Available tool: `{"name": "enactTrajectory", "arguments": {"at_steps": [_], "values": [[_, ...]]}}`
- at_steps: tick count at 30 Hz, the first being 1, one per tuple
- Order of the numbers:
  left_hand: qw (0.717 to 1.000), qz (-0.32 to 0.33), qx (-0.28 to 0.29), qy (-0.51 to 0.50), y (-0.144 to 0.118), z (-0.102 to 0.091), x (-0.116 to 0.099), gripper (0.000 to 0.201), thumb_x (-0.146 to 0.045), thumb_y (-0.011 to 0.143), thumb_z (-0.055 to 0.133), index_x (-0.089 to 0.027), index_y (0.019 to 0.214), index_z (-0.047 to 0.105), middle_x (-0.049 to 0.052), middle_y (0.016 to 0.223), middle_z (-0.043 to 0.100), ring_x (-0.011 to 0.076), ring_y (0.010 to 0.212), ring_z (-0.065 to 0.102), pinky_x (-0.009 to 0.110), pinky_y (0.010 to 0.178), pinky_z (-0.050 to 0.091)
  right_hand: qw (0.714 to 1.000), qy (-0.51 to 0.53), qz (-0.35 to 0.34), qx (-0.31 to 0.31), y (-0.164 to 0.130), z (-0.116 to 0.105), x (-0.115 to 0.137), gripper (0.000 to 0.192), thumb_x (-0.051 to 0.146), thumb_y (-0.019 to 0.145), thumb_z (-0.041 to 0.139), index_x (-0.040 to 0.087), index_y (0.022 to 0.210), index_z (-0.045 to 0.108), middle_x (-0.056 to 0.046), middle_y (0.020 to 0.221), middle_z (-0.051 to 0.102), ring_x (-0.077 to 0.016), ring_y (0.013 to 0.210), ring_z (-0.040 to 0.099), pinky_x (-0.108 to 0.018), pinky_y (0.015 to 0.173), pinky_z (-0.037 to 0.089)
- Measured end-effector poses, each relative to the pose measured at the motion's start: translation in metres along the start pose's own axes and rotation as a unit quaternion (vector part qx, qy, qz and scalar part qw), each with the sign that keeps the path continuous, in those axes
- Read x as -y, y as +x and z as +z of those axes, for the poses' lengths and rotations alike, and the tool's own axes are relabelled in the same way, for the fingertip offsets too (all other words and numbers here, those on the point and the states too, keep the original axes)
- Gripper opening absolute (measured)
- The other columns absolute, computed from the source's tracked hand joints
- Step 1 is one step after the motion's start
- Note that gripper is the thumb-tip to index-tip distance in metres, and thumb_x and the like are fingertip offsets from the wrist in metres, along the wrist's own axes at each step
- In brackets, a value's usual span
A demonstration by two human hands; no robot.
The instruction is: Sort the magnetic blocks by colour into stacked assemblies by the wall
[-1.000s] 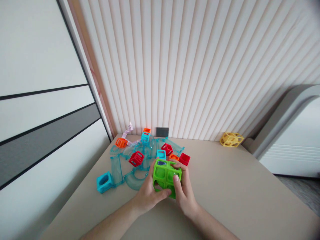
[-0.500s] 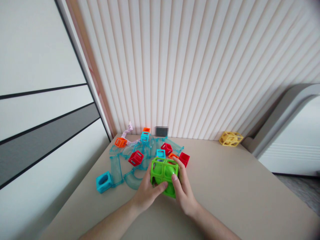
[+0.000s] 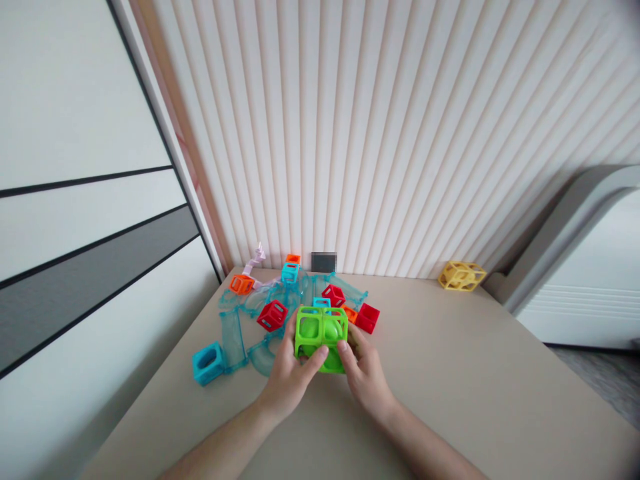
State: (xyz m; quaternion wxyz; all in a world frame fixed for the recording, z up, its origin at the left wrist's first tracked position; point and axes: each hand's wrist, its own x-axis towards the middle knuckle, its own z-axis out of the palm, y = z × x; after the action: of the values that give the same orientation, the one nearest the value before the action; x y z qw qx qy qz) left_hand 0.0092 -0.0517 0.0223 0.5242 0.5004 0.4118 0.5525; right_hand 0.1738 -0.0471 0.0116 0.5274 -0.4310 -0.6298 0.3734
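Note:
Between my two hands is a bright green openwork block [image 3: 321, 339], made of joined cube frames with rounded green inner parts. My left hand [image 3: 290, 377] wraps its left side, thumb across the lower front. On the opposite side, my right hand [image 3: 367, 373] grips it with the thumb pressed on the front corner and fingers curled behind. Just past the block lie a small blue cube [image 3: 321, 303] and an orange cube [image 3: 350, 314], both partly covered. A red cube [image 3: 369, 318] lies right of them, near my right fingers.
Clear blue track pieces [image 3: 233, 339] spread over the left of the table [image 3: 450, 387]. Among them are a red cube [image 3: 273, 315], an orange cube [image 3: 242, 285] and a blue block [image 3: 208, 363]. A yellow frame block [image 3: 462, 276] stands far right by the ribbed wall [image 3: 380, 133].
Both hands have tilted the green block and shifted it slightly left and up. The right index finger has moved from its top edge to behind its side.

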Motion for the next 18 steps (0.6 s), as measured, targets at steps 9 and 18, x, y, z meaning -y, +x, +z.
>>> {"name": "enactTrajectory", "arguments": {"at_steps": [9,18], "values": [[0.999,0.005,0.009,0.031,0.005,-0.001,-0.003,0.071,-0.050,0.086,0.070,-0.025,0.147,0.043,0.012,0.144,0.058,0.0326,0.134,0.054,0.043,0.109,0.047,0.996,0.062,0.061,-0.011,0.001,-0.001,0.006,0.042,0.053,0.098,0.054,0.018,0.119,0.064,-0.010,0.102,0.075,-0.0229,0.086,0.070,-0.030,0.073,0.057],[0.994,-0.102,-0.023,-0.029,0.009,-0.004,-0.007,0.052,-0.046,0.078,0.080,-0.024,0.117,0.054,0.005,0.102,0.074,0.0234,0.088,0.073,0.038,0.084,0.058,0.990,0.110,0.057,0.075,0.005,0.000,0.014,0.047,0.050,0.096,0.060,0.021,0.132,0.061,-0.006,0.105,0.074,-0.0241,0.090,0.070,-0.033,0.078,0.058]]}}
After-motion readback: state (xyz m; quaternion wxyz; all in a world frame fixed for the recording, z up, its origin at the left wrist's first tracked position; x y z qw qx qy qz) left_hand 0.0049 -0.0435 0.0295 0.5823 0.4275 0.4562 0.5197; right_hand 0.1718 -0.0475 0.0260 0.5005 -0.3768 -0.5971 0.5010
